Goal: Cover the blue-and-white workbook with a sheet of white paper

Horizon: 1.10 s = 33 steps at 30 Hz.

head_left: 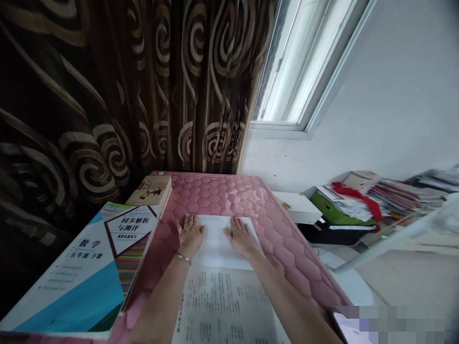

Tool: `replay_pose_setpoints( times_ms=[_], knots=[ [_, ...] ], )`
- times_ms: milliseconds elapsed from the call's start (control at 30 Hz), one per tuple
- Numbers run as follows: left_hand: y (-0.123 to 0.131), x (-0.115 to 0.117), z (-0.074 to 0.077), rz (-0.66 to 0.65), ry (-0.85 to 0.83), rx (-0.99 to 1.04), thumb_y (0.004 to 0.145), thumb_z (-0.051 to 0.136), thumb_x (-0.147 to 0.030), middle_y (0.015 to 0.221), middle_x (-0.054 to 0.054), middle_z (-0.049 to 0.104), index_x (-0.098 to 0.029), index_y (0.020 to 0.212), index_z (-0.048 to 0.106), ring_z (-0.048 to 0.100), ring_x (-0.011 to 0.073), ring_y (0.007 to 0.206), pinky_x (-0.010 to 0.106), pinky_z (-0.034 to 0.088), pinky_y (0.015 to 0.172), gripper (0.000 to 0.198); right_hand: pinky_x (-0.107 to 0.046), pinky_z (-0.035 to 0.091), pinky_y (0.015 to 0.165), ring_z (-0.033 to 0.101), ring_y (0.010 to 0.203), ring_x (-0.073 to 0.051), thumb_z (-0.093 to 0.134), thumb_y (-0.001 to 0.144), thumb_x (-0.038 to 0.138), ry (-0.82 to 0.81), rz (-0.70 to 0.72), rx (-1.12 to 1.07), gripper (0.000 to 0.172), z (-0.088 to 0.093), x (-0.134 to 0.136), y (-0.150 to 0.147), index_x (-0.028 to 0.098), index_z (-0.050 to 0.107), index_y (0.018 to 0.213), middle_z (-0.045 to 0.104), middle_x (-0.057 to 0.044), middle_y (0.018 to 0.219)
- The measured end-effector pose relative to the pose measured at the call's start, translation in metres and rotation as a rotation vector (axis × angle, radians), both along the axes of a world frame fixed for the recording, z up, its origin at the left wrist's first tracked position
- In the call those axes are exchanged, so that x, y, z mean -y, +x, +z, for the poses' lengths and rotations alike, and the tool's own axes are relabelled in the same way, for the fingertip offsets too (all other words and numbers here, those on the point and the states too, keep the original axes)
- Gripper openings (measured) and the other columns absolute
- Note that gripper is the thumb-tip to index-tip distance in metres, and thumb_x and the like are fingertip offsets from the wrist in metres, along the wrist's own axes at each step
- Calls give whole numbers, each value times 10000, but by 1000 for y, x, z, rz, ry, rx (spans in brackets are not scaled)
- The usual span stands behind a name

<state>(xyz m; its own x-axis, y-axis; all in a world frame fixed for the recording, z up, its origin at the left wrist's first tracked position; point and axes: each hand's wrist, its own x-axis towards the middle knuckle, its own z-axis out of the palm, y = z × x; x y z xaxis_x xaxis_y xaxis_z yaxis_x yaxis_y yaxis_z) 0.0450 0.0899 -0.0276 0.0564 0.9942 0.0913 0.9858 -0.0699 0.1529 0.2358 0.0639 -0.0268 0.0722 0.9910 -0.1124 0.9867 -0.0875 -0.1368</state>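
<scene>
- Plainly, the left hand (190,234) and the right hand (241,236) lie flat with fingers spread, palms down on the folded-over blank part of a printed paper sheet (222,291).
- That sheet rests on the pink quilted surface (229,196).
- Left of the sheet lies a blue textbook (82,272); beyond it, a small tan book (152,189).

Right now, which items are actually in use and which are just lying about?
In use:
left hand, flat on the paper, fingers spread
right hand, flat on the paper
paper, lying on the pink mat

Lying about:
textbook at the left edge
small book behind it
paper pile at the right
curtain
</scene>
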Motion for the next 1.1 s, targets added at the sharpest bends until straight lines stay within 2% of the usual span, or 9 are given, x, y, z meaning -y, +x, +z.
replay_pose_setpoints(
  times_ms=[200, 400, 467, 600, 700, 767, 933, 1000, 1100],
  knots=[
    [-9, 3, 4, 68, -10, -10, 909, 254, -475, 1532, 126, 295, -162, 1449, 361, 230, 302, 1420, 629, 75, 1122, 633, -460, 133, 1142, 191, 1424, -288, 216, 941, 543, 59, -228, 32, 780, -3, -7, 6, -30, 210, 1470, 237, -199, 1536],
    [-6, 3, 2, 63, 10, -45, 913, 237, -440, 1532, 151, 283, -105, 1448, 352, 218, 311, 1424, 619, 97, 1124, 641, -597, 71, 1108, 185, 1417, -346, 225, 953, 485, 46, -283, 86, 700, 8, -14, -5, 14, 250, 1470, 257, -214, 1526],
    [-6, 3, 1, 58, 12, -46, 912, 246, -424, 1532, 159, 281, -97, 1444, 356, 223, 310, 1422, 617, 104, 1122, 634, -591, 56, 1111, 169, 1424, -336, 220, 962, 442, 75, -172, 84, 646, 15, -18, -21, 43, 289, 1464, 272, -208, 1522],
    [-8, 1, -4, 48, 53, -27, 911, 247, -431, 1530, 157, 285, -113, 1438, 367, 231, 300, 1420, 629, 92, 1116, 627, -484, 91, 1148, 167, 1440, -216, 173, 974, 439, 108, 230, -54, 606, 20, -26, -65, 125, 267, 1484, 279, -138, 1534],
    [-9, 1, -5, 51, 52, -15, 908, 251, -440, 1525, 165, 294, -107, 1439, 364, 241, 305, 1415, 635, 97, 1112, 637, -495, 116, 1145, 173, 1440, -195, 143, 977, 439, 41, 214, -94, 604, 14, -28, -74, 142, 224, 1496, 252, -116, 1547],
    [-8, 3, -5, 58, 49, -17, 910, 243, -438, 1523, 169, 297, -96, 1442, 358, 243, 312, 1413, 636, 102, 1112, 643, -507, 107, 1143, 172, 1440, -210, 145, 975, 438, 16, 113, -61, 621, 10, -25, -59, 104, 208, 1496, 222, -136, 1552],
    [-7, 2, -4, 75, 47, -36, 910, 237, -446, 1528, 164, 285, -95, 1445, 349, 231, 310, 1418, 633, 119, 1110, 650, -493, 140, 1136, 168, 1439, -251, 160, 971, 459, 10, -161, 29, 679, 5, -9, 11, 19, 180, 1487, 208, -185, 1547],
    [-7, -1, -4, 70, 37, -35, 914, 232, -449, 1532, 166, 270, -95, 1449, 340, 220, 300, 1424, 622, 134, 1112, 651, -503, 150, 1130, 186, 1434, -255, 154, 971, 463, 18, -170, 29, 674, 3, -3, 28, 33, 191, 1489, 226, -186, 1542],
    [-8, 3, -1, 69, 14, -43, 925, 225, -413, 1543, 165, 239, -94, 1457, 321, 203, 292, 1431, 622, 160, 1106, 627, -513, 144, 1126, 186, 1434, -252, 158, 971, 451, 51, -148, 52, 655, -1, 1, 34, 49, 225, 1484, 233, -187, 1541]
  ],
)
